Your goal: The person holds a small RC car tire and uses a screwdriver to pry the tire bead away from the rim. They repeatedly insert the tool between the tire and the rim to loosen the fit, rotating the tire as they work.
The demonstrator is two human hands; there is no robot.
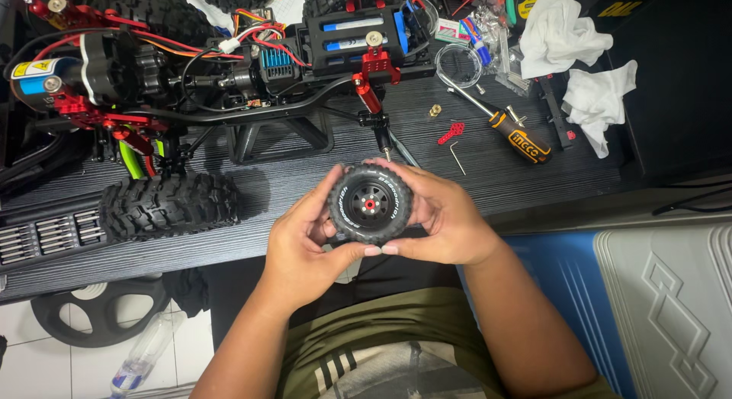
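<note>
I hold a small black wheel (pixel 370 204) between both hands, just above the near edge of the dark surface (pixel 305 178), its hub and red centre nut facing up at me. My left hand (pixel 303 243) cups its left side, fingers curled behind the tyre and thumb along the bottom. My right hand (pixel 442 216) wraps the right side, fingers over the top, thumb meeting the left thumb underneath. Both forearms angle in from below, wrists bent inward. Behind the wheel stands the model truck chassis (pixel 229 71), one knobby tyre (pixel 169 205) lying at its left; a screwdriver (pixel 503 121) lies to the right.
</note>
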